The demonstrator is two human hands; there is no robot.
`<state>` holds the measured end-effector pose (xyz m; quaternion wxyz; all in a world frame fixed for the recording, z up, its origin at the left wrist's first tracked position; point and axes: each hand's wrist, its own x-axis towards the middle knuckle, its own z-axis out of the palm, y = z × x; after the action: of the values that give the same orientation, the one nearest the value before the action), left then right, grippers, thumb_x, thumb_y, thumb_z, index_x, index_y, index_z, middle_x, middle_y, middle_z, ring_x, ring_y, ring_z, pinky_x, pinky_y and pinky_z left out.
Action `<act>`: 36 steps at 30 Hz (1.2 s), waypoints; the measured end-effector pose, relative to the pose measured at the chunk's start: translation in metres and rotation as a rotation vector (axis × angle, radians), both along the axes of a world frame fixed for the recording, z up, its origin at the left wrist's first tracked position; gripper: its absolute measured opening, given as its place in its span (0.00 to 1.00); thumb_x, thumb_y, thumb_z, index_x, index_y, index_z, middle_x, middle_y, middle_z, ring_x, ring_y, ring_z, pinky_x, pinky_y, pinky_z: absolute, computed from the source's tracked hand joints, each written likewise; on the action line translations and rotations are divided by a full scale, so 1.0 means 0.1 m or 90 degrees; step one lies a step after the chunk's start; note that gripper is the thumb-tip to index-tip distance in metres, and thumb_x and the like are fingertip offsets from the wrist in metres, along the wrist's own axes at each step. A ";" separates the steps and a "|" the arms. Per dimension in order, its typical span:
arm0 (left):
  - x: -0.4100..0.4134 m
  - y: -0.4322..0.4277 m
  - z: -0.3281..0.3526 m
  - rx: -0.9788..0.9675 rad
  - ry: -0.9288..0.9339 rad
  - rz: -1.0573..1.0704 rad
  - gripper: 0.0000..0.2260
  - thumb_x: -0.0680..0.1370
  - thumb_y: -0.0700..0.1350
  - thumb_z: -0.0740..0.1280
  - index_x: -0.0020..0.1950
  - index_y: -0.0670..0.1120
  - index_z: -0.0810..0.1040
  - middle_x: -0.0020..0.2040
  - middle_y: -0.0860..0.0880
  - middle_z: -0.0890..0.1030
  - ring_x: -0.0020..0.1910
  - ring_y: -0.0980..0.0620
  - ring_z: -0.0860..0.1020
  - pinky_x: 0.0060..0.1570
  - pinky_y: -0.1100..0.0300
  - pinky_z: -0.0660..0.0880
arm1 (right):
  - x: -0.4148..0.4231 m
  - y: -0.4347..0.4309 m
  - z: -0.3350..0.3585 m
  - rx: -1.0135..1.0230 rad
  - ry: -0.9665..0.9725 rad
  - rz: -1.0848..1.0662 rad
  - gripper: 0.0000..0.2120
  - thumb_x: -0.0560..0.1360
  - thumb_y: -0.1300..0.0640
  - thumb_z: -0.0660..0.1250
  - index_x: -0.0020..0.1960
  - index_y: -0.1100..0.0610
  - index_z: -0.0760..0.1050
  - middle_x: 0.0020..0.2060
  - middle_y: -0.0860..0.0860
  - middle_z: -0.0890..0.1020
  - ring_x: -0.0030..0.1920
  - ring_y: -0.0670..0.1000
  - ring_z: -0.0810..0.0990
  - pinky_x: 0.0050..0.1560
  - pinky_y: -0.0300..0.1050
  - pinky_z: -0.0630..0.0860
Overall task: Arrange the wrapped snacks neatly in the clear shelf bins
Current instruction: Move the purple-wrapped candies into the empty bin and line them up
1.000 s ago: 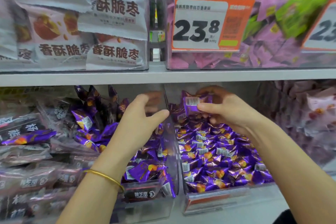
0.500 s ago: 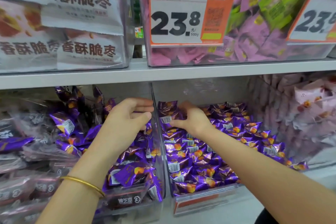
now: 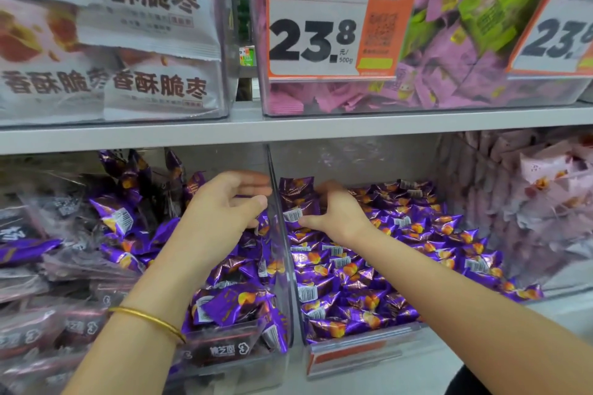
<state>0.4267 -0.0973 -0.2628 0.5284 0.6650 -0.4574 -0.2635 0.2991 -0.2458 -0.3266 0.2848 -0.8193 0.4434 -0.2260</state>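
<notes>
While the right hand (image 3: 337, 215) pinches one purple packet (image 3: 296, 199) between thumb and curled fingers, holding it upright at the far left of the right clear bin (image 3: 369, 343), the left hand (image 3: 221, 218) hovers on the other side of the see-through wall (image 3: 284, 282) that parts the two bins. Its fingers are loosely curved, thumb and fingertips apart, and nothing shows between them. Whether the fingertips touch the wall's top edge cannot be told. A gold bangle (image 3: 147, 319) circles the left wrist.

Near and right of the right hand, purple snacks (image 3: 401, 250) lie in a layer across the floor of the right clear bin, barcodes showing on several. The left clear bin (image 3: 221, 349) holds more of the same snacks, jumbled and heaped. Further left lie dark translucent bags (image 3: 48, 266), and to the far right pale pink packets (image 3: 545, 186).

Above, a grey shelf (image 3: 288, 128) carries a bin of pink and green packets (image 3: 449, 74) fronted by an orange price card (image 3: 337, 22) reading 23.8, with white bags (image 3: 154, 42) bearing large dark characters at the left.
</notes>
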 end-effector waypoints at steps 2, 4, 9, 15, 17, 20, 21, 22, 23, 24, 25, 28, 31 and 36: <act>0.02 0.01 0.01 -0.005 0.007 0.010 0.11 0.77 0.36 0.63 0.53 0.51 0.77 0.51 0.54 0.82 0.51 0.54 0.80 0.50 0.56 0.78 | 0.00 0.00 0.01 -0.003 0.006 0.005 0.31 0.68 0.52 0.75 0.65 0.61 0.66 0.60 0.56 0.73 0.59 0.55 0.73 0.53 0.41 0.69; 0.07 0.03 0.03 -0.014 0.018 0.034 0.12 0.77 0.35 0.63 0.50 0.52 0.77 0.50 0.52 0.82 0.50 0.52 0.80 0.50 0.55 0.78 | -0.01 0.00 0.03 -0.001 0.009 0.007 0.32 0.68 0.51 0.75 0.66 0.60 0.65 0.62 0.56 0.73 0.60 0.54 0.73 0.55 0.42 0.71; 0.20 0.11 0.07 -0.020 0.015 0.096 0.12 0.77 0.36 0.63 0.46 0.54 0.76 0.48 0.50 0.82 0.49 0.44 0.81 0.55 0.44 0.76 | -0.03 -0.01 0.04 -0.015 0.022 0.012 0.33 0.68 0.50 0.75 0.66 0.60 0.65 0.62 0.56 0.72 0.61 0.55 0.72 0.57 0.43 0.70; 0.37 0.13 -0.02 0.044 -0.197 0.128 0.11 0.76 0.36 0.65 0.56 0.46 0.78 0.51 0.48 0.81 0.48 0.50 0.79 0.56 0.52 0.75 | -0.04 0.07 0.10 -0.033 0.017 0.012 0.32 0.68 0.50 0.75 0.65 0.60 0.65 0.61 0.56 0.72 0.57 0.55 0.74 0.53 0.43 0.72; 0.37 0.13 -0.04 0.080 -0.316 0.113 0.13 0.75 0.37 0.65 0.59 0.46 0.78 0.54 0.50 0.80 0.50 0.52 0.77 0.54 0.61 0.71 | -0.04 0.12 0.17 -0.038 0.001 0.013 0.29 0.68 0.51 0.75 0.63 0.59 0.66 0.59 0.56 0.74 0.51 0.54 0.75 0.49 0.43 0.72; 0.33 0.05 -0.11 0.122 -0.463 0.007 0.18 0.75 0.45 0.67 0.65 0.52 0.75 0.60 0.50 0.77 0.61 0.49 0.72 0.62 0.56 0.68 | -0.05 0.25 0.35 -0.050 -0.053 0.009 0.25 0.71 0.53 0.73 0.63 0.58 0.68 0.55 0.55 0.76 0.47 0.53 0.76 0.48 0.43 0.72; 0.31 0.01 -0.14 0.147 -0.493 -0.027 0.19 0.75 0.49 0.67 0.67 0.54 0.73 0.62 0.50 0.76 0.64 0.47 0.70 0.65 0.53 0.66 | -0.06 0.31 0.42 -0.051 -0.082 0.007 0.22 0.72 0.55 0.71 0.63 0.57 0.68 0.53 0.54 0.76 0.47 0.52 0.76 0.48 0.41 0.72; 0.29 -0.04 -0.17 0.183 -0.524 -0.042 0.20 0.76 0.51 0.66 0.68 0.55 0.71 0.63 0.50 0.75 0.65 0.45 0.68 0.65 0.51 0.65 | -0.06 0.38 0.48 -0.054 -0.113 0.009 0.20 0.73 0.57 0.70 0.62 0.56 0.69 0.52 0.52 0.77 0.46 0.51 0.77 0.47 0.39 0.72; 0.26 -0.10 -0.20 0.227 -0.561 -0.038 0.21 0.76 0.54 0.65 0.69 0.56 0.69 0.64 0.49 0.74 0.65 0.44 0.67 0.65 0.50 0.65 | -0.07 0.45 0.52 -0.055 -0.142 0.016 0.17 0.74 0.58 0.68 0.61 0.54 0.69 0.50 0.51 0.77 0.45 0.50 0.77 0.43 0.36 0.72; 0.24 -0.14 -0.22 0.273 -0.598 -0.025 0.21 0.77 0.56 0.63 0.69 0.57 0.68 0.64 0.47 0.72 0.65 0.43 0.65 0.65 0.50 0.65 | -0.07 0.52 0.54 -0.050 -0.170 0.025 0.14 0.74 0.59 0.67 0.59 0.52 0.69 0.49 0.50 0.77 0.43 0.49 0.77 0.40 0.33 0.72; 0.21 -0.18 -0.24 0.306 -0.622 -0.011 0.22 0.77 0.58 0.62 0.70 0.57 0.67 0.65 0.46 0.70 0.66 0.42 0.63 0.65 0.50 0.65 | -0.06 0.58 0.55 -0.039 -0.195 0.036 0.13 0.75 0.60 0.66 0.57 0.50 0.69 0.49 0.50 0.77 0.40 0.48 0.77 0.38 0.32 0.72; 0.17 -0.24 -0.29 0.324 -0.600 0.009 0.22 0.76 0.58 0.63 0.70 0.56 0.68 0.68 0.43 0.66 0.68 0.39 0.59 0.66 0.48 0.63 | -0.02 0.66 0.48 0.017 -0.237 0.060 0.11 0.76 0.62 0.64 0.55 0.50 0.69 0.49 0.51 0.76 0.37 0.48 0.75 0.40 0.39 0.73; 0.22 -0.25 -0.33 0.299 -0.579 0.022 0.19 0.77 0.52 0.65 0.67 0.53 0.72 0.66 0.42 0.67 0.67 0.38 0.61 0.67 0.49 0.63 | 0.01 0.65 0.42 0.051 -0.250 0.048 0.11 0.76 0.62 0.63 0.56 0.52 0.69 0.49 0.51 0.77 0.41 0.50 0.77 0.40 0.41 0.74; 0.30 -0.18 -0.21 0.176 -0.473 0.038 0.11 0.74 0.41 0.67 0.55 0.41 0.81 0.55 0.42 0.80 0.56 0.42 0.76 0.53 0.58 0.69 | 0.04 0.64 0.40 0.076 -0.281 0.037 0.10 0.76 0.64 0.62 0.54 0.51 0.70 0.47 0.49 0.78 0.37 0.47 0.76 0.36 0.35 0.72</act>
<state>0.4568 -0.1152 -0.2833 0.2403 0.7929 -0.5578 -0.0484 0.3030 -0.1822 -0.2866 0.4292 -0.7441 0.3595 -0.3646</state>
